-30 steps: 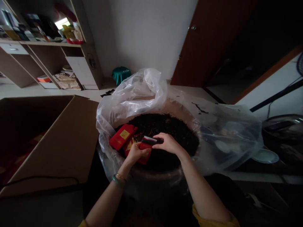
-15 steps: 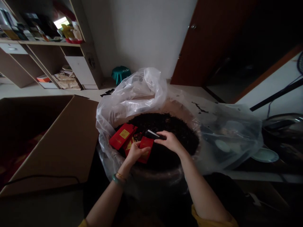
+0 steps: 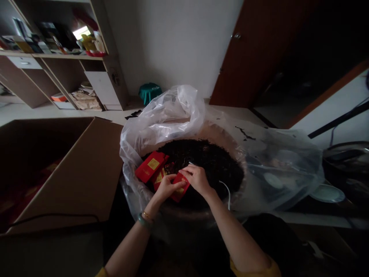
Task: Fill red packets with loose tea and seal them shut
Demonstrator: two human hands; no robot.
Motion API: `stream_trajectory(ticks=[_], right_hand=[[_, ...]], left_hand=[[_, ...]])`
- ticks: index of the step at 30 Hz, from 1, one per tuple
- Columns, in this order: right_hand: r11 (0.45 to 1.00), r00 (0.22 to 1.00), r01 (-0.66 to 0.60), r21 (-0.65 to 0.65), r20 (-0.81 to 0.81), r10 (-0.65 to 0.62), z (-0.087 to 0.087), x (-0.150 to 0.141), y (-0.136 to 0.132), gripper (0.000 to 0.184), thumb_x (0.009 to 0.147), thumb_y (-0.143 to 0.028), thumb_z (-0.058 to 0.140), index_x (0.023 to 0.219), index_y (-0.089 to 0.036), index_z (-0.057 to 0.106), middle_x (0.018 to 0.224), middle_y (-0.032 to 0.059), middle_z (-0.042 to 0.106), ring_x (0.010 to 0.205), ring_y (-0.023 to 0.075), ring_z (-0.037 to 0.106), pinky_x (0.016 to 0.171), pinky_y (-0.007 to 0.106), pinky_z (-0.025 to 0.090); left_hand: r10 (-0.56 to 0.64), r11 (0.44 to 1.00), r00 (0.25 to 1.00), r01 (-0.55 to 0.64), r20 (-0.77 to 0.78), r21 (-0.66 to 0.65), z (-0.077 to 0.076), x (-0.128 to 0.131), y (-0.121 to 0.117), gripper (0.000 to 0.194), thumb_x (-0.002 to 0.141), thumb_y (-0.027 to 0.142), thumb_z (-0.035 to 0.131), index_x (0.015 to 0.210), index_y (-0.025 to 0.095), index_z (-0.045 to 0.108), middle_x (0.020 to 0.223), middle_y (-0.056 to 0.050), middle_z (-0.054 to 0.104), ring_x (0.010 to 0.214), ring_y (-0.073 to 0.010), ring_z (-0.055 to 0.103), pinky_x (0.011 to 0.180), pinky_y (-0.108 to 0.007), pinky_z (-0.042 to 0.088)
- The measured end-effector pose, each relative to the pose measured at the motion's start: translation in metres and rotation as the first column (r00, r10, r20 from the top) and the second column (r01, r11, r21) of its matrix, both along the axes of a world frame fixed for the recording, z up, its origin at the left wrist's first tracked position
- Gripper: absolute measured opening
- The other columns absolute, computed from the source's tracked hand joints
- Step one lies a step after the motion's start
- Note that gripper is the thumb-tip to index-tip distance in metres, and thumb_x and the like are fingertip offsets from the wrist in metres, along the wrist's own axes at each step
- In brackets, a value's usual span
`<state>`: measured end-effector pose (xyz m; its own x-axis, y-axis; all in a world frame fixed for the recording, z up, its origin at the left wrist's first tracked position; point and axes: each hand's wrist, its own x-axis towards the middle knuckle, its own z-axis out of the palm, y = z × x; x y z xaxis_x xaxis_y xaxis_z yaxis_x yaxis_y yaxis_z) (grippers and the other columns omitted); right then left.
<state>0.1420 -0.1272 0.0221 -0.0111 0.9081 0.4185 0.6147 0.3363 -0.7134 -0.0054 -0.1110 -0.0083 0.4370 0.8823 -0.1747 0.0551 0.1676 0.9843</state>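
Note:
My left hand (image 3: 168, 188) is closed on a small red packet (image 3: 180, 189) with gold print, thumb across its front. The fingers of my right hand (image 3: 196, 177) pinch the packet's upper edge. A thin pale sliver shows by the right fingertips; what it belongs to is hidden. Beneath both hands lie dark, dry tea leaves (image 3: 207, 154) in a round container lined with a clear plastic bag (image 3: 187, 102). More red packets (image 3: 151, 166) with gold labels rest on the leaves to the left. A thin white curved strip (image 3: 227, 190) shows right of my right wrist.
An open cardboard box (image 3: 77, 173) with red packets inside stands at the left. Behind are a shelf unit (image 3: 102, 86), a green-covered bin (image 3: 150, 92) and a brown door (image 3: 230, 73). Plastic sheeting (image 3: 300, 161) and a pale dish (image 3: 327, 193) lie at the right.
My right hand has moved left and down onto the packet's top edge. The black-and-white object it held is no longer plainly visible. The white curved strip has come into view; the packet is tilted.

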Motion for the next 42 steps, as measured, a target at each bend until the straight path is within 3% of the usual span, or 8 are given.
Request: stream_trajectory(ticks=[17, 20, 23, 25, 29, 33, 36, 42], right_hand=[[0.924, 0.892, 0.26, -0.281, -0.297, -0.341, -0.003, 0.04, -0.007, 0.083, 0.086, -0.073, 0.011, 0.078, -0.017, 0.073, 0.054, 0.0052, 0.062, 0.047, 0.0159, 0.055, 0.05, 0.028, 0.043], [0.898, 0.853, 0.293, -0.329, -0.335, -0.401, -0.012, 0.047, -0.01, 0.084, 0.083, -0.076, 0.014, 0.074, -0.016, 0.072, 0.053, 0.0055, 0.062, 0.042, 0.0142, 0.051, 0.046, 0.028, 0.041], [0.896, 0.848, 0.294, -0.333, -0.342, -0.405, -0.018, 0.046, -0.013, 0.084, 0.083, -0.076, 0.016, 0.076, -0.014, 0.072, 0.053, 0.0057, 0.062, 0.041, 0.0135, 0.05, 0.044, 0.027, 0.04], [0.892, 0.845, 0.303, -0.334, -0.338, -0.414, -0.02, 0.043, -0.012, 0.083, 0.083, -0.075, 0.017, 0.078, -0.014, 0.073, 0.054, 0.0057, 0.062, 0.041, 0.0134, 0.05, 0.044, 0.026, 0.04], [0.894, 0.873, 0.296, -0.338, -0.284, -0.396, -0.023, 0.037, -0.009, 0.077, 0.082, -0.076, 0.027, 0.082, -0.014, 0.073, 0.052, 0.0033, 0.06, 0.042, 0.0133, 0.052, 0.045, 0.025, 0.041], [0.903, 0.907, 0.261, -0.34, -0.235, -0.351, -0.026, 0.033, -0.009, 0.075, 0.082, -0.076, 0.028, 0.083, -0.015, 0.073, 0.05, 0.0013, 0.057, 0.04, 0.0123, 0.051, 0.047, 0.025, 0.042], [0.902, 0.911, 0.25, -0.353, -0.231, -0.343, -0.028, 0.031, -0.01, 0.074, 0.082, -0.075, 0.028, 0.085, -0.015, 0.072, 0.05, 0.0009, 0.056, 0.04, 0.0119, 0.051, 0.046, 0.024, 0.043], [0.904, 0.915, 0.221, -0.366, -0.245, -0.322, -0.031, 0.028, -0.009, 0.071, 0.083, -0.073, 0.03, 0.086, -0.016, 0.072, 0.05, 0.001, 0.057, 0.041, 0.0122, 0.052, 0.045, 0.023, 0.043]], left_hand=[[-0.152, 0.981, 0.988, 0.146, -0.038, -0.131, 0.017, 0.002, -0.009, 0.049, 0.05, 0.057, 0.078, 0.066, 0.012, 0.065, 0.053, 0.003, 0.054, 0.048, -0.0078, 0.044, 0.044, -0.019, 0.032], [0.086, 0.996, 0.989, -0.083, 0.122, -0.028, 0.042, -0.009, -0.003, 0.05, 0.05, 0.06, 0.077, 0.066, 0.015, 0.063, 0.051, 0.003, 0.053, 0.044, -0.0067, 0.042, 0.041, -0.019, 0.032], [0.348, 0.858, 0.771, -0.491, 0.533, 0.149, 0.069, -0.029, 0.011, 0.048, 0.071, 0.062, 0.061, 0.1, 0.024, 0.063, 0.077, 0.0, 0.066, 0.042, -0.0054, 0.039, 0.04, -0.02, 0.035], [0.341, 0.812, 0.756, -0.536, 0.559, 0.231, 0.075, -0.037, 0.019, 0.054, 0.074, 0.053, 0.061, 0.123, 0.032, 0.051, 0.097, -0.002, 0.068, 0.041, -0.0047, 0.037, 0.038, -0.021, 0.034], [0.464, 0.785, 0.886, -0.397, -0.026, 0.475, 0.056, -0.04, 0.025, 0.047, 0.072, 0.037, 0.068, 0.115, 0.022, 0.058, 0.096, -0.007, 0.066, 0.064, -0.0141, 0.056, 0.059, -0.028, 0.047], [0.655, 0.702, 0.445, -0.059, -0.611, 0.709, 0.037, -0.046, 0.027, 0.048, 0.068, 0.026, 0.071, 0.114, 0.019, 0.06, 0.125, -0.015, 0.055, 0.114, -0.0351, 0.048, 0.092, -0.049, 0.041], [0.57, 0.774, 0.312, 0.105, -0.76, 0.624, 0.032, -0.056, 0.032, 0.034, 0.075, 0.025, 0.063, 0.108, 0.016, 0.063, 0.117, -0.015, 0.06, 0.108, -0.0352, 0.052, 0.087, -0.048, 0.043], [0.543, 0.757, 0.418, 0.129, -0.728, 0.64, 0.021, -0.074, 0.045, 0.02, 0.078, 0.028, 0.061, 0.091, 0.019, 0.072, 0.109, -0.01, 0.067, 0.094, -0.0269, 0.059, 0.082, -0.036, 0.045]])
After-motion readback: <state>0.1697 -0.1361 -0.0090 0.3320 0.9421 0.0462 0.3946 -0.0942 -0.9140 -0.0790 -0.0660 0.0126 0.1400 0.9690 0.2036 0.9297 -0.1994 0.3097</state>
